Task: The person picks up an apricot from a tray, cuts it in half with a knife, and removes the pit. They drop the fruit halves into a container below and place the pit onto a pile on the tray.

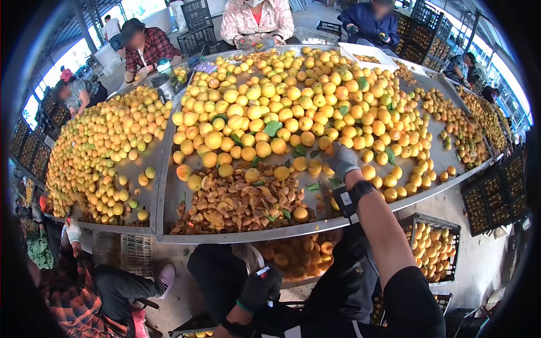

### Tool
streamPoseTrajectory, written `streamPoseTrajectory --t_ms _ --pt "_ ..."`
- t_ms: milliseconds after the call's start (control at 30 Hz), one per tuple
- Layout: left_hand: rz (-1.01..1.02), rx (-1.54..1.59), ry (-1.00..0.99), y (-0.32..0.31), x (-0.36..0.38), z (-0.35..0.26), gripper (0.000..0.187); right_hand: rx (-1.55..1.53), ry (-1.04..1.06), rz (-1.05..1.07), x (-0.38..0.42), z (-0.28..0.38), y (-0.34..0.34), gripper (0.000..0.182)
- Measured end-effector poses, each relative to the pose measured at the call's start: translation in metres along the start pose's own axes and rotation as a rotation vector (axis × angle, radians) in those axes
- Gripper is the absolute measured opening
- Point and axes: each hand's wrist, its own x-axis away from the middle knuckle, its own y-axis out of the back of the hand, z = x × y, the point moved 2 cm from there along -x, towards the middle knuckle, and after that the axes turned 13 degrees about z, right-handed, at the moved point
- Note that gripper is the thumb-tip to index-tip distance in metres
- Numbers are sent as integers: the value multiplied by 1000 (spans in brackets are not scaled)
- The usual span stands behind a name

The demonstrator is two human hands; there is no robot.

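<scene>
Metal tabletop (203,238) bears fruit (263,149) the right grip (342,160), hold unclear, should take gently, left grip (261,289) clasping a tool (262,271).

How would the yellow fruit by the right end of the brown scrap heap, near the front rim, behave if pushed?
The fruit would probably roll, since it looks round. Pushed left, it may snag on the brown scraps; pushed frontward, the metal rim might stop it.
</scene>
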Motion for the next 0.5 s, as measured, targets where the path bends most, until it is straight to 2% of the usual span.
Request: streamPoseTrajectory --t_ms 67,100,167,200,267,300,333,367,400,433,467,500 --pt "39 -126 108 -15 8 5 13 -74 -54 57 1 -12 -9 54" --pt "23 -182 79 -1 -12 -16 13 -121 -21 27 -31 -4 -16 54" --pt "-7 -73 63 -11 -10 -13 12 -530 409 -267 -36 -31 -32 53" --pt "-8 -62 71 -14 -10 -13 12 -1256 404 -9 -21 -27 -29 46" --pt "-144 -137 81 -9 -11 -13 13 -1516 706 239 35 -20 -21 50" --pt "-147 -129 90 8 -20 3 13 -1752 789 471 83 -1 -7 54" --pt "-105 -114 6 35 -36 26 14 -1995 844 626 112 2 -25 50" --pt "-66 -102 -79 49 -39 40 15 -1929 754 681 145 9 -33 54" --pt "-83 -95 -69 29 -27 24 15 -2007 772 883 182 24 -34 53" --pt "-233 -687 -198 7 -18 1 17 -2038 694 1063 203 22 -57 51" --pt "-376 -1286 -317 -14 -14 -20 18 -1966 652 1004 226 27 -69 47" --pt "-395 -1283 -296 -18 -12 -21 18 -1896 607 946 250 34 -80 44"
